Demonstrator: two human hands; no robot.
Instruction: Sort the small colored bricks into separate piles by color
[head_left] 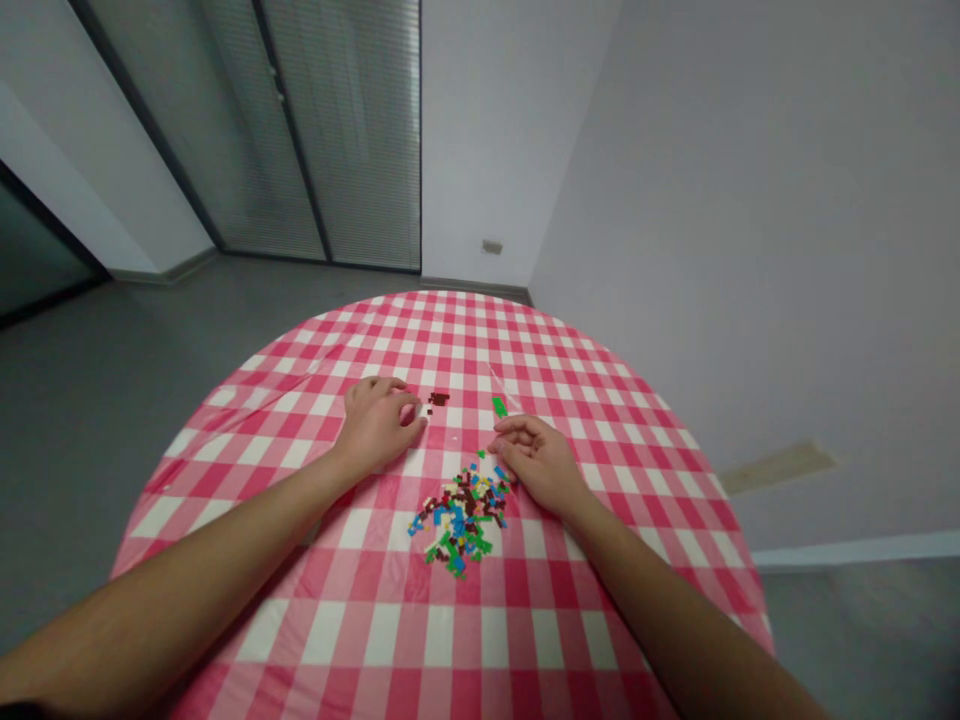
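I report the left hand point(375, 425) at 11 o'clock in a narrow pinch on a white brick point(426, 409), the right hand point(536, 462) at 1 o'clock curled beside the brick pile point(461, 520), its grip unclear.

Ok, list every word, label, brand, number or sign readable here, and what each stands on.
No readable text: the small plate low on the wall is too small and blurred to show any marking, the plastic bricks are too small to tell, and the gingham tablecloth shows only its checks.
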